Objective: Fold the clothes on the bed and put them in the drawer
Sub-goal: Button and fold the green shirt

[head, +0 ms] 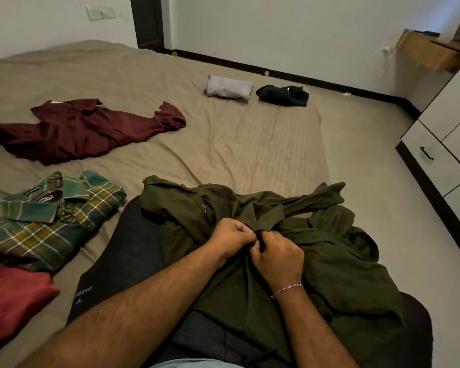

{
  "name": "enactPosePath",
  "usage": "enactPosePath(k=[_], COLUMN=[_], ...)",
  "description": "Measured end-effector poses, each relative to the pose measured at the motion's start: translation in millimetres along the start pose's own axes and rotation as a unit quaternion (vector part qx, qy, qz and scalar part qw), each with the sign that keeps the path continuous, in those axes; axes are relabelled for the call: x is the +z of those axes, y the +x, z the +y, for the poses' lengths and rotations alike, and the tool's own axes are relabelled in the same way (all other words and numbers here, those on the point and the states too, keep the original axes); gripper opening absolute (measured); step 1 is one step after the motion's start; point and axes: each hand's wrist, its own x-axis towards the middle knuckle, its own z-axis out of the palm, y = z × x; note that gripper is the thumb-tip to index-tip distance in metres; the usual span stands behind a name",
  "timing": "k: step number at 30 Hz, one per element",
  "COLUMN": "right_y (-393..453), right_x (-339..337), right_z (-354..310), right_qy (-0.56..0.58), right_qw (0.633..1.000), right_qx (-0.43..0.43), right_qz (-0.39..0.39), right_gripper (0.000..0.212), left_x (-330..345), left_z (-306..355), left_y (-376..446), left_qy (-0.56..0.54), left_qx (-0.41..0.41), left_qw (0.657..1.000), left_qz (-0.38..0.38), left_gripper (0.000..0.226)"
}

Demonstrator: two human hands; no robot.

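Note:
An olive green shirt [337, 264] lies crumpled across my lap. My left hand [230, 236] and my right hand [279, 257] meet at its front placket just below the collar, both pinching the fabric with curled fingers. A green plaid shirt [51, 221] lies folded to my left. A maroon shirt [77, 131] is spread unfolded farther back on the bed [223, 144]. A folded grey garment [227, 87] and a folded dark garment [283, 95] sit near the bed's far edge. White drawers [441, 160] with a black handle stand at the right.
A red cloth [11, 296] lies at the lower left corner. A dark door frame [146, 22] stands at the back. A wooden shelf [433, 51] with a hanging cable juts from the right wall. Floor runs between bed and drawers.

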Motion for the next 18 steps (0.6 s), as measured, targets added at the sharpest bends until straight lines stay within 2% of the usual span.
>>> enactPosePath(k=[3, 8, 14, 18], right_y=[2.0, 5.7, 4.2, 3.0], right_x=[0.5, 0.4, -0.2, 4.7], right_z=[1.6, 2.7, -2.1, -2.9], right_qy=[0.026, 0.066, -0.023, -0.040], right_qw=[1.000, 0.997, 0.999, 0.996], right_qx=[0.003, 0.030, 0.042, 0.067], right_qz=[0.007, 0.021, -0.015, -0.036], right_gripper=[0.014, 0.017, 0.032, 0.040], left_x=[1.6, 5.0, 7.0, 6.9], left_z=[-0.8, 0.6, -0.7, 1.4], left_y=[-1.2, -1.9, -1.4, -2.4], left_qy=[-0.044, -0.071, -0.070, -0.067], left_qx=[-0.025, -0.035, -0.028, 0.015], left_qw=[0.999, 0.996, 0.997, 0.998], left_qz=[-0.016, -0.028, -0.027, -0.011], left_gripper=[0.012, 0.011, 0.004, 0.005])
